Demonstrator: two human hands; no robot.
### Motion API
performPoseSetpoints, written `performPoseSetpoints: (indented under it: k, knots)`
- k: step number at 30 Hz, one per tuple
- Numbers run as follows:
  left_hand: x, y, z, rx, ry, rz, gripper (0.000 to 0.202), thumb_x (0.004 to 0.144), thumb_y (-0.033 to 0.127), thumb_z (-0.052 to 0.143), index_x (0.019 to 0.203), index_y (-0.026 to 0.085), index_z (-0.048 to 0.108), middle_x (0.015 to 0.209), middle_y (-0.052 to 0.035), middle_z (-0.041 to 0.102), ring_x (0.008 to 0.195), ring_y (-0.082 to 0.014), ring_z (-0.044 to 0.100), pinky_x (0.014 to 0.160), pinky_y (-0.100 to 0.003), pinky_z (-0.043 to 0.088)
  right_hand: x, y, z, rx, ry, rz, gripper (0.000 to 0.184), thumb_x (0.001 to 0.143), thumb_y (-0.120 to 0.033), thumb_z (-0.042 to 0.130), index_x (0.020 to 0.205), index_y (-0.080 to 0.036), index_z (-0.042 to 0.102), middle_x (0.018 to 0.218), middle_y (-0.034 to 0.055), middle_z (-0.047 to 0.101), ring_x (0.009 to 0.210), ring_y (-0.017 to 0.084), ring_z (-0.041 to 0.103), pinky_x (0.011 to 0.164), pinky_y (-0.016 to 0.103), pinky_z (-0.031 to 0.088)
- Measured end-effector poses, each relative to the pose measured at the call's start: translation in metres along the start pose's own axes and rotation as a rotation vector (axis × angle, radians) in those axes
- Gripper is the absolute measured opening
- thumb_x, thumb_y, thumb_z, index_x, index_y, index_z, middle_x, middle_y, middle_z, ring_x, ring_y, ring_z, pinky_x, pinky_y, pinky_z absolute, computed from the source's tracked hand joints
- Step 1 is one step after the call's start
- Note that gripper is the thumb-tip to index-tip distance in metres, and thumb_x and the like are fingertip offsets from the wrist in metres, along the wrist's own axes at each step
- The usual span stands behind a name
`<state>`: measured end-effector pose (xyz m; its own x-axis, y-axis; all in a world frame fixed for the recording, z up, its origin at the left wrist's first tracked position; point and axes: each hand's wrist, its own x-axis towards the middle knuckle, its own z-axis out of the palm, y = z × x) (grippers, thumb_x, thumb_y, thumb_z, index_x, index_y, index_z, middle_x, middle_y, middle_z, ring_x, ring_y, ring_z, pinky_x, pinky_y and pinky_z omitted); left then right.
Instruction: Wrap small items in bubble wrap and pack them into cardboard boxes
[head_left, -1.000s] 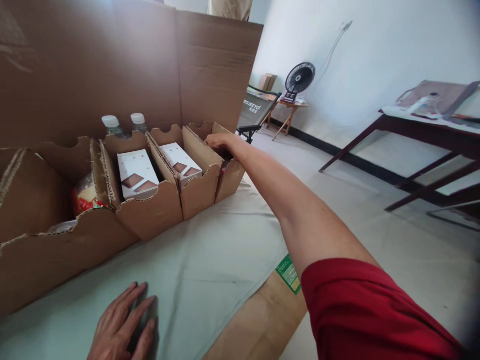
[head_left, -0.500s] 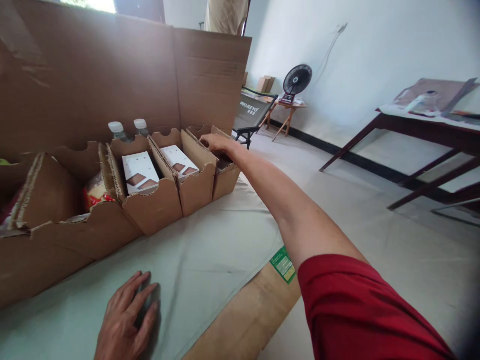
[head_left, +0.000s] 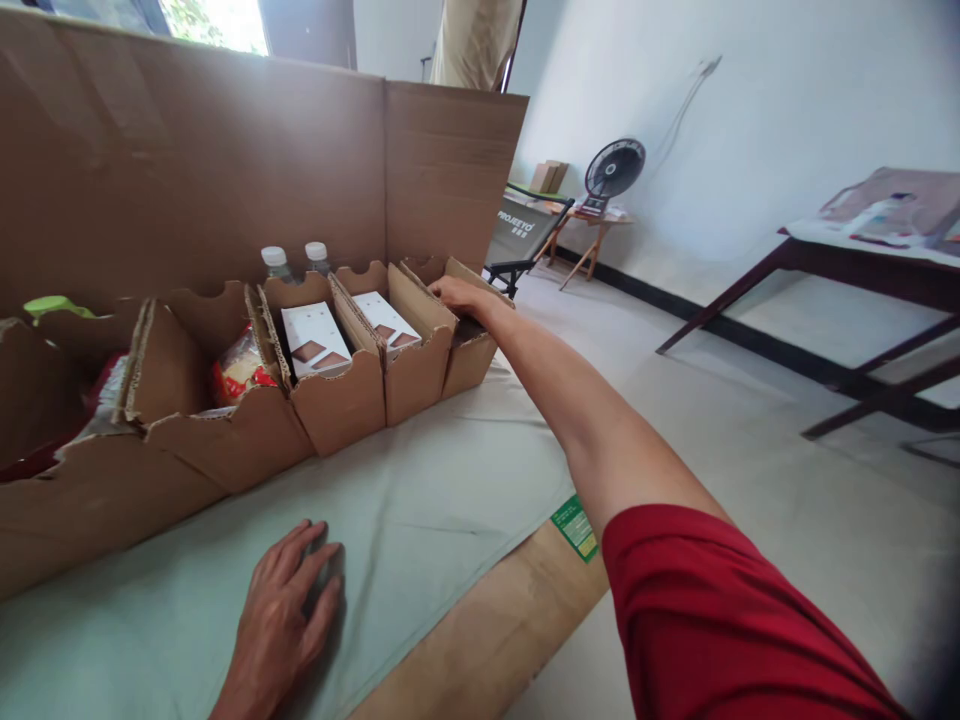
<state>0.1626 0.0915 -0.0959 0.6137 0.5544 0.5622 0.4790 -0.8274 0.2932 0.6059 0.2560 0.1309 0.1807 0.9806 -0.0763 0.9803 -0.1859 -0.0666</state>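
My right hand (head_left: 459, 294) reaches down into the rightmost cardboard bin (head_left: 474, 366). Its fingertips are hidden by the bin's wall, and the bin's contents are dark and hard to make out. On the pale cloth (head_left: 442, 480) rests my left hand (head_left: 289, 605), fingers spread, holding nothing. Two bins to the left of the right hand each hold a white box with brown shapes, one white box (head_left: 315, 338) and another white box (head_left: 385, 320). Farther left, a bin contains a red and clear packet (head_left: 244, 372).
A tall cardboard panel (head_left: 247, 170) stands behind the bins, with two white-capped bottles (head_left: 277, 262) before it. A flat cardboard piece (head_left: 487, 620) lies along the cloth's edge. Beyond are a folding chair (head_left: 525, 230), a fan (head_left: 615, 168) and a dark table (head_left: 847, 262).
The view has turned slightly left, so the bins and panel appear farther right. My right hand stays in the rightmost bin, and my left hand remains on the cloth.
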Motion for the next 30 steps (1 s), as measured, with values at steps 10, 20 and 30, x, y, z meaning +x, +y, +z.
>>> performPoseSetpoints:
  k: [10, 20, 30]
  knots:
    - [-0.001, 0.0, 0.0, 0.011, 0.0, 0.017, 0.027, 0.098, 0.031, 0.057, 0.115, 0.023, 0.076, 0.129, -0.0131, 0.074, 0.123, -0.0317, 0.068, 0.095, -0.049, 0.06, 0.006, -0.005, 0.009, 0.107, 0.223, 0.077, 0.029, 0.105, -0.028, 0.059, 0.13, -0.014, 0.066, 0.134, 0.0118, 0.069, 0.12, 0.024, 0.067, 0.103, 0.042, 0.056]
    - [-0.002, -0.003, 0.001, -0.035, 0.0, -0.05, 0.027, 0.098, 0.035, 0.057, 0.114, 0.025, 0.077, 0.128, -0.0116, 0.075, 0.119, -0.0314, 0.071, 0.094, -0.05, 0.063, -0.006, -0.002, -0.027, 0.216, 0.597, 0.23, 0.045, 0.101, -0.012, 0.028, 0.13, -0.012, 0.063, 0.134, 0.0132, 0.069, 0.124, 0.023, 0.061, 0.101, 0.029, 0.047]
    - [0.047, 0.068, -0.089, -0.28, 0.173, -0.333, 0.086, 0.092, 0.058, 0.067, 0.166, 0.032, 0.032, 0.164, -0.0126, 0.049, 0.14, -0.0383, 0.059, 0.098, -0.055, 0.064, -0.193, -0.099, -0.021, 0.625, 0.547, -0.409, 0.015, 0.097, -0.018, 0.051, 0.096, -0.019, 0.066, 0.103, 0.0032, 0.071, 0.099, 0.017, 0.065, 0.091, 0.029, 0.051]
